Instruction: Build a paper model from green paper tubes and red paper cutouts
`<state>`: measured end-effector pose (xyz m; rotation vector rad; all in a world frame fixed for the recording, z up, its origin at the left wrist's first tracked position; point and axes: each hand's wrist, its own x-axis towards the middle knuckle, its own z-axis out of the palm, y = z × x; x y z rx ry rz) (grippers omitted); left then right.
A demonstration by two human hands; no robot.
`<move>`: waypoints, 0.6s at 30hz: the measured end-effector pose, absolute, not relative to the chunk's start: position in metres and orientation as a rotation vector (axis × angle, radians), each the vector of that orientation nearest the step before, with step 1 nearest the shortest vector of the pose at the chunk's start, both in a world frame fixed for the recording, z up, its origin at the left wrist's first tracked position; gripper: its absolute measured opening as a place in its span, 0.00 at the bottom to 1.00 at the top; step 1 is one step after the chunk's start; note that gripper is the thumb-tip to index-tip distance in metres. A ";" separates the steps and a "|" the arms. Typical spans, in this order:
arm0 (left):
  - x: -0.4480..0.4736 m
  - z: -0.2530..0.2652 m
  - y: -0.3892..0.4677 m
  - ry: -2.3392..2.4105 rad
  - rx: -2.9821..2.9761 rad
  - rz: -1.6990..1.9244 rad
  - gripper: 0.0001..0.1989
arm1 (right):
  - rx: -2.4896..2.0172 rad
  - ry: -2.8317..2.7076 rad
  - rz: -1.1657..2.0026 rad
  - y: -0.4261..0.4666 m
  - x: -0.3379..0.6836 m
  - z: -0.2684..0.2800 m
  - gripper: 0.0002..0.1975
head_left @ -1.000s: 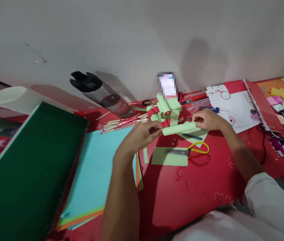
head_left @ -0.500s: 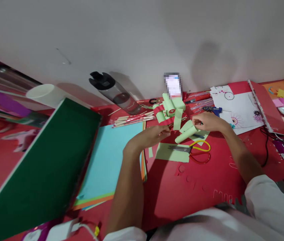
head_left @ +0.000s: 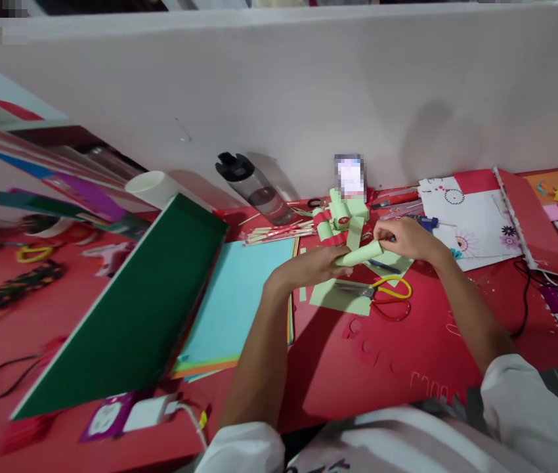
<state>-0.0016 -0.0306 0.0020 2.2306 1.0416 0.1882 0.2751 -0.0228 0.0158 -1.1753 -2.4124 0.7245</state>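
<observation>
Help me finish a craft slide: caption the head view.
Left hand and right hand hold a pale green paper tube near yellow-and-red-handled scissors.

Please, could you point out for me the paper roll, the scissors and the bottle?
Paper roll (head_left: 364, 253): head view, middle of its side.
Scissors (head_left: 369, 292): head view, near the pivot.
Bottle (head_left: 265, 197): head view, on its see-through body.

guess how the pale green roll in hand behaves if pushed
The green roll looks like paper, so probably light. Its rounded sides suggest it may roll. It spans straight between left hand and right hand, so likely stiff lengthwise.
</observation>
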 end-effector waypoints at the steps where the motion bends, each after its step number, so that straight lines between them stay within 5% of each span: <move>1: -0.002 0.005 -0.031 1.036 2.232 0.159 0.20 | -1.178 -2.418 0.716 -0.023 0.277 0.016 0.07; 9: -0.005 0.006 -0.030 1.110 2.216 0.337 0.24 | -1.198 -2.581 0.783 -0.017 0.288 0.017 0.13; 18: 0.002 -0.025 -0.037 1.166 2.123 0.402 0.21 | -1.069 -2.819 0.978 -0.020 0.286 0.012 0.36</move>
